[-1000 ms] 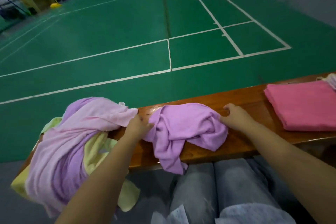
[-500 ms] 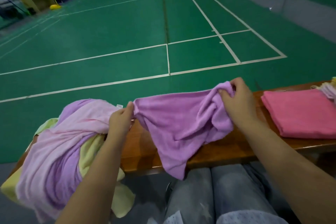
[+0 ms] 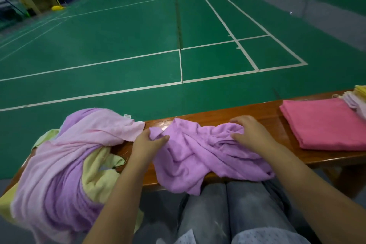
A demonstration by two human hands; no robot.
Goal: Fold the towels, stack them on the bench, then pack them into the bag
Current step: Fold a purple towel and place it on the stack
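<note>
A crumpled purple towel (image 3: 202,156) lies on the wooden bench (image 3: 263,117) in front of me, its lower edge hanging over the front. My left hand (image 3: 147,144) pinches the towel's left corner. My right hand (image 3: 249,134) grips a bunch of cloth at its right side. A folded pink towel (image 3: 324,125) lies flat on the bench to the right. Beyond it, at the frame's right edge, sits a small stack of folded pale towels (image 3: 358,101). No bag is in view.
A heap of unfolded pink, purple and yellow towels (image 3: 65,160) covers the bench's left end and spills over its edge. My knees in grey trousers (image 3: 223,210) press against the bench front. Green court floor (image 3: 138,45) stretches beyond.
The purple towel, held stretched above the bench half a second ago, has come down and bunched up on the bench. Both hands have lowered with it and drawn closer together.
</note>
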